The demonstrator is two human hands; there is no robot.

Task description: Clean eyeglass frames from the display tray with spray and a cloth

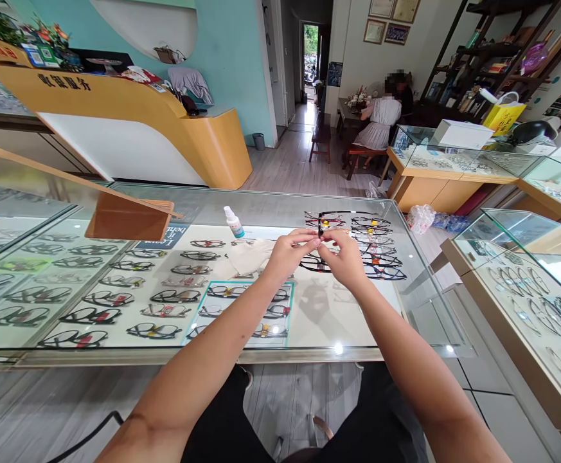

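Both my hands are raised over a glass display counter. My left hand and my right hand meet at the fingertips and pinch a pair of black-framed glasses between them. The frame rises just above my fingers, with a small yellow tag by it. A white cloth lies on the glass just left of my left hand. A small white spray bottle with a teal label stands behind the cloth. Rows of glasses lie under the glass beyond my hands.
Several rows of spectacle frames fill the case to the left. A wooden stand sits on the glass at left. Another glass case stands to the right. A person sits at a table in the background, beyond an orange reception desk.
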